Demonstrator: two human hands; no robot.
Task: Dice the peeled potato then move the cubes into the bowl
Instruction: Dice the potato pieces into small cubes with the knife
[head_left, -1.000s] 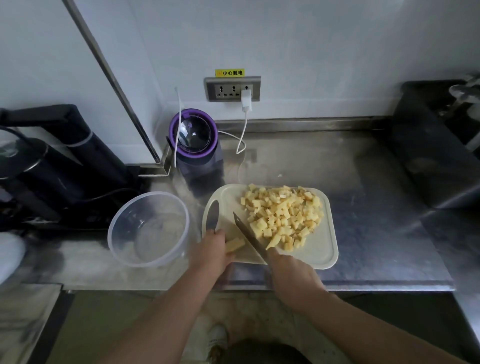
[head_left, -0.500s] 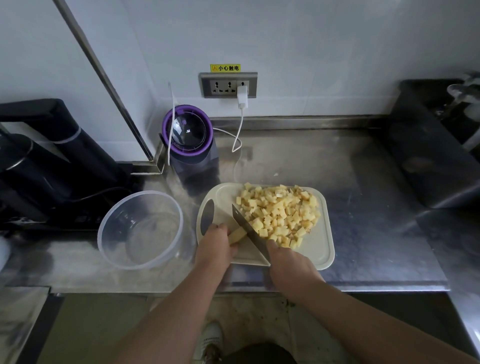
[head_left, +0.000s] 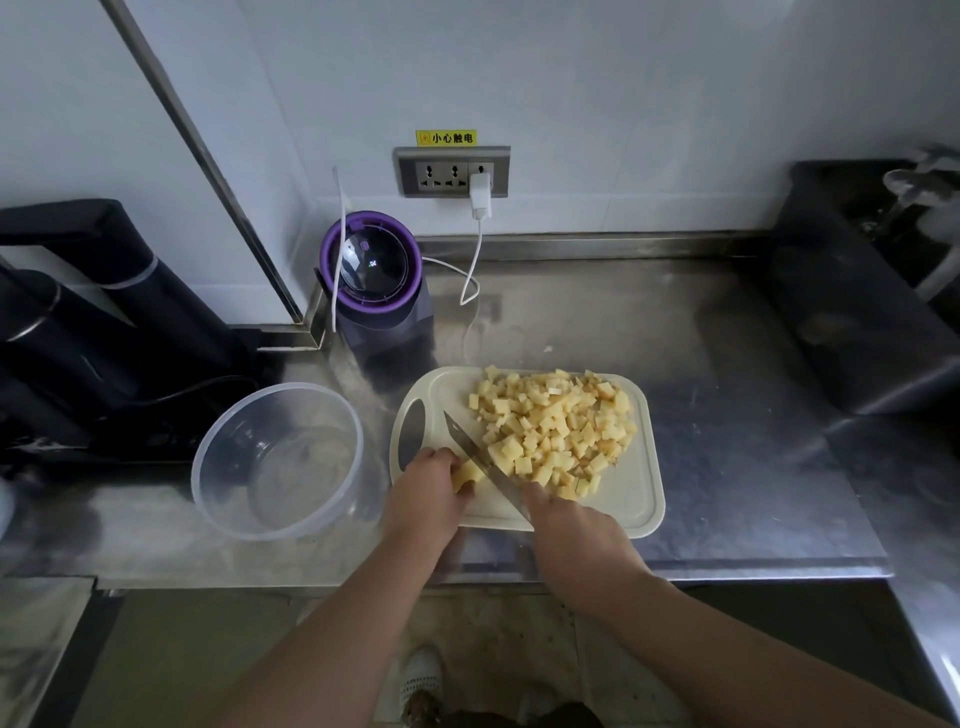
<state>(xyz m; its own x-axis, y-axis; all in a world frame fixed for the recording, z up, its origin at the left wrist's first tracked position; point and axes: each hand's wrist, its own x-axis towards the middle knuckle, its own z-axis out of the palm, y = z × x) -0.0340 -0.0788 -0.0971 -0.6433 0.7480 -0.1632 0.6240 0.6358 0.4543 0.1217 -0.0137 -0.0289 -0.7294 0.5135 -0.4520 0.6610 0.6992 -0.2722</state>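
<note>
- Forearms (head_left: 332, 639) are slanting in from the lower edge, bringing the 2 hands together at the near left corner of the cutting board (head_left: 641, 504).
- The left hand (head_left: 426, 493) is curling its fingers over the last potato piece (head_left: 467, 474), pinning it to the board.
- The right hand (head_left: 576, 530) is gripping the knife (head_left: 483, 462) with its fingers wrapped around the handle. The blade is angling up-left against the piece.
- Diced cubes (head_left: 556, 431) are lying heaped across the board's far half.
- The clear bowl (head_left: 280, 387) is sitting on the surface (head_left: 727, 415), just left of the board.
</note>
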